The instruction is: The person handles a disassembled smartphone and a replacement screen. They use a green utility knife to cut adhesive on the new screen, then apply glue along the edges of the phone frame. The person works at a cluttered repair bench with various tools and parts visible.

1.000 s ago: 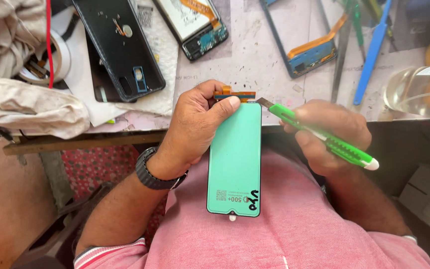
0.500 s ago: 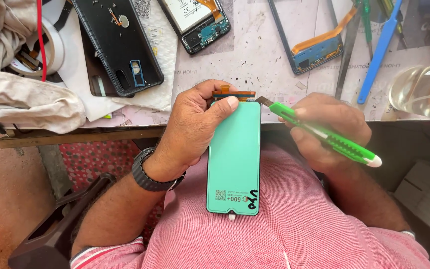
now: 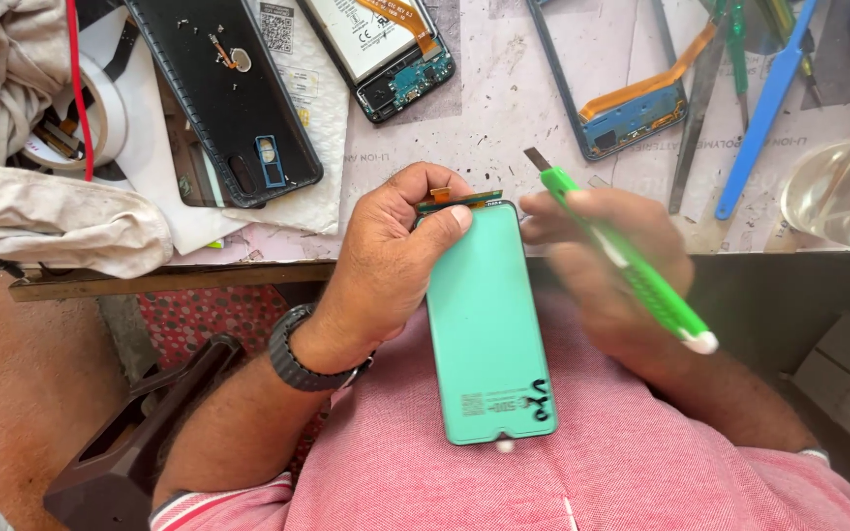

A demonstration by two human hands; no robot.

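Note:
My left hand [image 3: 386, 265] grips the top end of a phone screen panel covered in a mint-green film [image 3: 489, 334], thumb on its upper edge beside an orange flex strip [image 3: 459, 199]. The panel's lower end rests against my pink shirt. My right hand [image 3: 602, 265] holds a green utility knife [image 3: 622, 258] with its short blade out; the blade tip sits a little above and to the right of the panel's top corner, apart from it. A dark watch is on my left wrist [image 3: 312, 359].
On the worktable [image 3: 484, 108] lie a black phone back cover [image 3: 228, 93], a phone body with exposed board [image 3: 391, 54], a blue frame with orange flex [image 3: 622, 98], a blue pry tool [image 3: 764, 108], tape rolls [image 3: 71, 123], cloths [image 3: 51, 221] and a clear bottle [image 3: 843, 197].
My right hand has pulled the knife away from the panel's top edge and lifted it to the right. The left hand still grips the panel; the camera has shifted slightly.

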